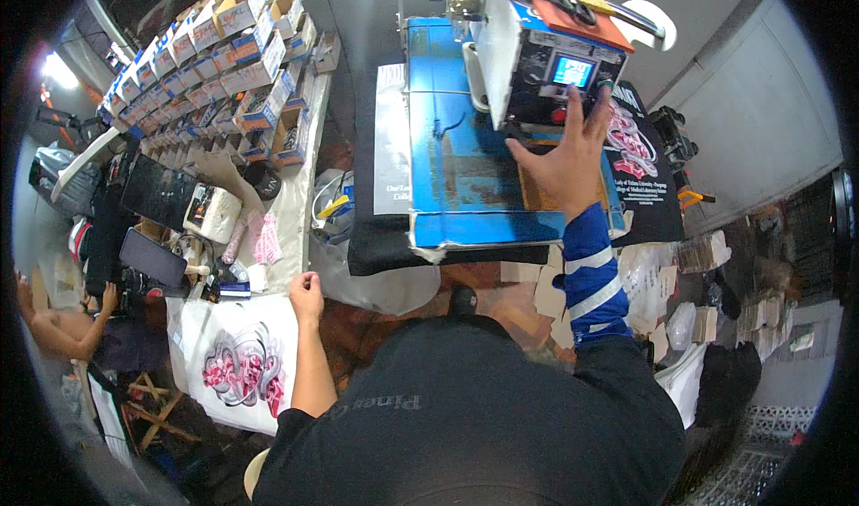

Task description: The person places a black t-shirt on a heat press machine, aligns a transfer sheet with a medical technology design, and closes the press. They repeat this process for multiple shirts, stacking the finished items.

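Head view, sole camera. Right hand (573, 168) open, fingers spread wide, thumb out to the left, nothing in the grasp. Two fingertips up at the front of the control box (528, 94), by the lower edge of its lit blue screen (574, 71); whether they press, cannot tell. Left hand (307, 297) well apart from the right, curled into a loose fist near the bench edge; nothing shows in it. Blue sleeve (591, 278) with pale stripes on right forearm only

Writing: small white text on the screen, too fine to read. White lettering on the black fabric (658, 215) right of the press, beside a pink-and-grey design; dark lettering on the pale sheet (390, 130) to the left. Marks on the cardboard boxes (215, 23) too

Control box sits over the far part of the blue press (492, 170), ahead and right of the wearer: pale side, dark front, red button (559, 115). Press top flat, scuffed brown in patches, edges worn
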Tool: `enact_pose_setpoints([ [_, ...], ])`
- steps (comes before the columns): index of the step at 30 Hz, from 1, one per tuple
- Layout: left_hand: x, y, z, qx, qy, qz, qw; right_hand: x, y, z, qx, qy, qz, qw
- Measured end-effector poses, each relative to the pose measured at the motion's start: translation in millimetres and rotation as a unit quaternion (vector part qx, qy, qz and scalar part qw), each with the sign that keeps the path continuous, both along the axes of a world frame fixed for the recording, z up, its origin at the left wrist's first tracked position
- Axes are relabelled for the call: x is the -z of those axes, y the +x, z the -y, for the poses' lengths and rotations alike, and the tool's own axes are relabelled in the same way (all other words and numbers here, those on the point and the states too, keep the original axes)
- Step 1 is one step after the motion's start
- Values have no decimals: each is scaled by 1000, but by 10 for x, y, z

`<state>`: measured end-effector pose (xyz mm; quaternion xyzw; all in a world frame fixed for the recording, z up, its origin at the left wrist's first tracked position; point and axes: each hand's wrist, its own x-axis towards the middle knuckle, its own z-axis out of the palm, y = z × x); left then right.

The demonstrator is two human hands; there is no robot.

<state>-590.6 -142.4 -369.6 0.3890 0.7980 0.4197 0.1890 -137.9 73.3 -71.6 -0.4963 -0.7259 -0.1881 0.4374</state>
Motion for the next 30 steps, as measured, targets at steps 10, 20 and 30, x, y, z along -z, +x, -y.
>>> enact_pose_setpoints([
  [10, 377, 531, 890, 69, -119, 47, 989, -23, -1005, 112, -36, 18, -12, 999],
  [20, 789, 1386, 900, 318, -354, 74, 877, 52, -1087, 141, 0, -24, -71, 997],
  [30, -329, 4431, -805, 585, -218, 221, 749, 1208, 2816, 131, 62, -131, -303, 942],
])
